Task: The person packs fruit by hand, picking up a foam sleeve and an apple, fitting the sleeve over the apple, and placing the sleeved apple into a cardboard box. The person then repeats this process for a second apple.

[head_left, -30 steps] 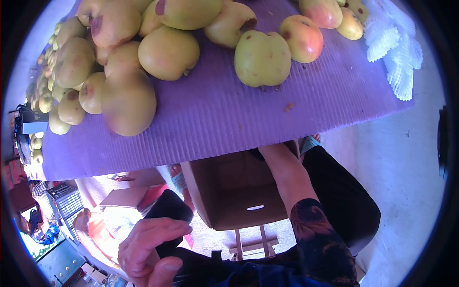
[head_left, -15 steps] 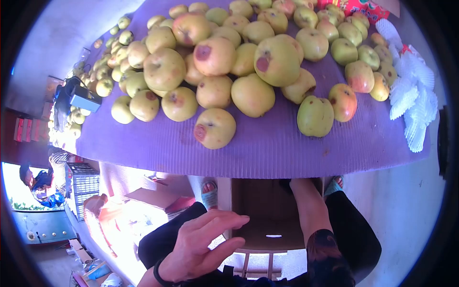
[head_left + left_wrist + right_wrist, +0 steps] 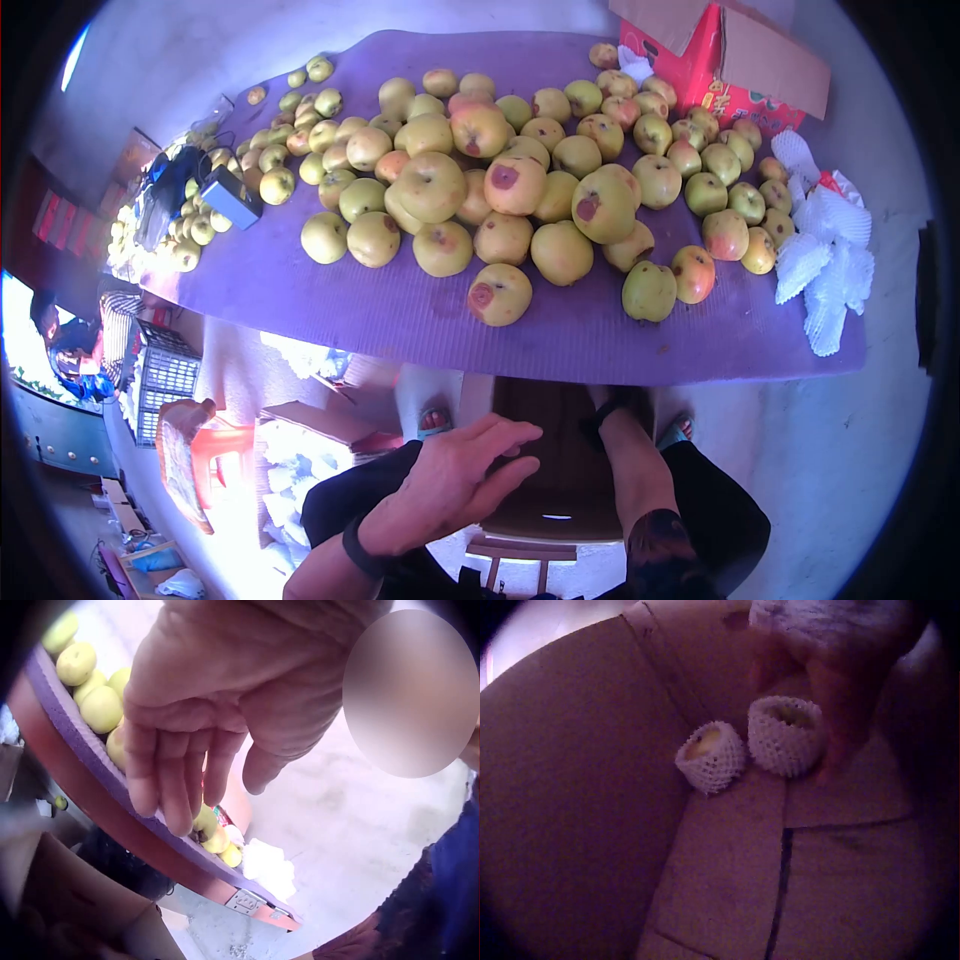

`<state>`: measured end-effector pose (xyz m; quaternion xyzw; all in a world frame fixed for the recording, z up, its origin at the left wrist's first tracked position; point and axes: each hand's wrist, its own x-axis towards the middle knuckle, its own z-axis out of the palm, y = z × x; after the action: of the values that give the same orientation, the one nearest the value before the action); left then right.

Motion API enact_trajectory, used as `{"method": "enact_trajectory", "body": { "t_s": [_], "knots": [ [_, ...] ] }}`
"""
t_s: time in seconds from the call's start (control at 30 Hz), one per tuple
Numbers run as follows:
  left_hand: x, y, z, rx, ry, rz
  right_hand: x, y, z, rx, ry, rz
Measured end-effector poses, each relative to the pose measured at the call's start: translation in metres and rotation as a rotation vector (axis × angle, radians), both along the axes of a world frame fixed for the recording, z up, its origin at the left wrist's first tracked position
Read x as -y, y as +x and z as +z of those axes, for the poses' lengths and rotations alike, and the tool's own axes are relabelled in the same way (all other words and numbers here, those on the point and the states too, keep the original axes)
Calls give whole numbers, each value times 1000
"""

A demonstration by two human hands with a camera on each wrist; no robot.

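Two apples in white foam nets stand side by side on the floor of a cardboard box [image 3: 727, 847]. My right hand [image 3: 840, 697] reaches down at the right-hand netted apple [image 3: 784, 742], its fingers spread around the apple's far side and right side. The left netted apple [image 3: 712, 761] stands against the box wall. In the head view the table edge hides my right hand inside the box. My left hand [image 3: 465, 470] hangs in the air before the table, fingers loosely bent, with nothing in it. Many yellow-green apples [image 3: 430, 187], some with brown spots, cover the purple-sheeted table [image 3: 400, 310].
Loose foam nets [image 3: 825, 270] lie at the table's right end, near a red printed carton [image 3: 715, 70]. A small blue-grey box [image 3: 231, 198] stands at the left. Beyond are a black crate [image 3: 168, 370], an orange stool [image 3: 215, 450] and a seated person [image 3: 75, 355].
The head view has tilted up and drawn back, so more of the table shows. My left hand has moved rightward in view and stays unladen. My right arm remains down in the box.
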<state>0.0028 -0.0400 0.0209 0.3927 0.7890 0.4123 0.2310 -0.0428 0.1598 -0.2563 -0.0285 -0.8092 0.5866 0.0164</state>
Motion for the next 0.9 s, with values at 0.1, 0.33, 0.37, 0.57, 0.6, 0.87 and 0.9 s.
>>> {"method": "enact_trajectory", "body": {
  "t_s": [0.1, 0.33, 0.37, 0.57, 0.6, 0.87, 0.9],
  "knots": [
    [0, 1, -8, -21, 51, -15, -1, 7, 20, -9, 63, 41],
    [-5, 10, -23, -167, 67, -89, 42, 21, 54, -8, 171, 265],
    [-6, 11, -22, -181, 59, -100, 37, 23, 62, -13, 201, 272],
    [-11, 10, -31, -223, 82, -96, 45, 27, 102, -59, 312, 356],
    [-11, 10, -34, -242, 120, -96, 48, 28, 107, -66, 326, 369],
    [-12, 9, -39, -309, 164, -69, 96, 52, 117, -67, 380, 552],
    [-13, 10, -42, -326, 168, -65, 107, 57, 116, -65, 376, 584]
  ]
}}
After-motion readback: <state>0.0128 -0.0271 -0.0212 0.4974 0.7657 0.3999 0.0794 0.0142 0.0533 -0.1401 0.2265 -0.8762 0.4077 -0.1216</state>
